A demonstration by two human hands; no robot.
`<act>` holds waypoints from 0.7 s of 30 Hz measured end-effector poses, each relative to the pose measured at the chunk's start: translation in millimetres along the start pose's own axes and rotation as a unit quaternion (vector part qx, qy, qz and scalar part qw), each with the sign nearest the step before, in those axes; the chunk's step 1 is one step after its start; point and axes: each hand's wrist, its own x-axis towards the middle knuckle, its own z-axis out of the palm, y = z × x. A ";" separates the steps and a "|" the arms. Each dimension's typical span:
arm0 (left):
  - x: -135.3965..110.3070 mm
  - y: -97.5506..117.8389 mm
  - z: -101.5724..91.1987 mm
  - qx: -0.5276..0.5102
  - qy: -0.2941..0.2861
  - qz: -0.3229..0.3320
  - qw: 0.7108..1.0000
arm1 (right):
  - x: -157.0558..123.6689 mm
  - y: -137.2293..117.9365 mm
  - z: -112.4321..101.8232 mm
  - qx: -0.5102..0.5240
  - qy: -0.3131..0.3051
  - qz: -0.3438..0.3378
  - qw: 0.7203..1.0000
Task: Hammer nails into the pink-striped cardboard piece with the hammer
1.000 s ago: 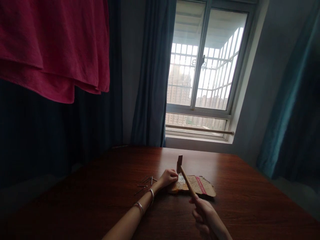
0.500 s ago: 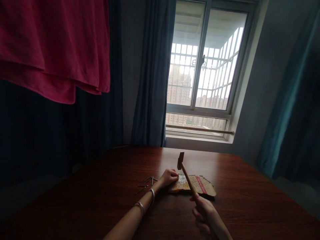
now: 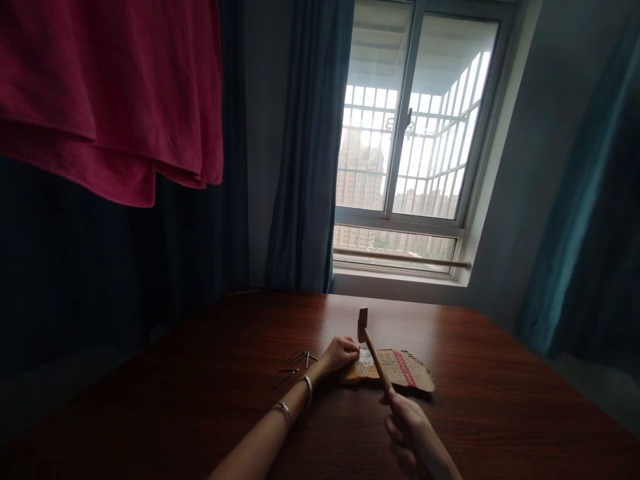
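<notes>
My right hand [image 3: 413, 427] is wrapped round the wooden handle of a hammer [image 3: 377, 363], whose head is raised above a tan, speckled board [image 3: 387, 369]. The board has a red band and a notched far edge, and it lies flat on the table. At its left end my left hand [image 3: 343, 352] is closed, with thumb and finger pinching a thin upright nail [image 3: 359, 347]. The nail's lower end is too small to make out. Several loose nails [image 3: 295, 361] lie on the table to the left of that hand.
The brown wooden table [image 3: 200, 400] reaches back towards a barred window [image 3: 400, 167]. Blue curtains [image 3: 305, 147] hang at both sides. A pink cloth [image 3: 115, 100] hangs at the upper left, above the table's height.
The hammer head is slightly lower and nearer the nail. My left hand keeps its pinch at the board's left end. The whole view has shifted a little.
</notes>
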 end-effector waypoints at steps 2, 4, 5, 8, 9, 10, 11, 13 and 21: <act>-0.1 -0.2 0.0 -0.004 0.000 -0.005 1.000 | -0.6 -0.8 -0.9 -0.005 -0.006 0.015 1.000; -0.3 -0.2 0.2 -0.007 0.001 -0.004 1.000 | -2.7 -3.7 -0.5 0.001 -0.014 0.019 1.000; -0.5 -0.1 0.3 -0.007 0.002 -0.002 1.000 | -4.1 -5.3 0.2 0.007 -0.018 0.017 1.000; -0.9 -0.3 0.7 -0.005 0.004 -0.001 1.000 | -6.9 -7.7 1.9 0.024 -0.024 0.005 0.999; -1.0 -0.6 0.8 -0.005 0.003 -0.002 1.000 | -6.9 -7.1 1.7 0.023 -0.025 0.003 0.999; -1.0 -0.9 0.8 -0.007 0.002 -0.004 1.000 | -6.5 -6.0 1.1 0.020 -0.022 0.004 1.000; -0.9 -1.1 0.8 -0.008 0.002 -0.007 1.000 | -5.9 -4.8 0.2 0.014 -0.020 0.007 1.000; -0.8 -0.8 0.4 -0.011 0.000 -0.013 1.000 | -4.5 -3.0 -1.7 0.006 -0.017 0.017 1.000; -1.2 4.7 -1.4 -0.002 -0.001 -0.020 1.000 | -5.8 -8.7 1.0 0.017 -0.017 0.021 0.999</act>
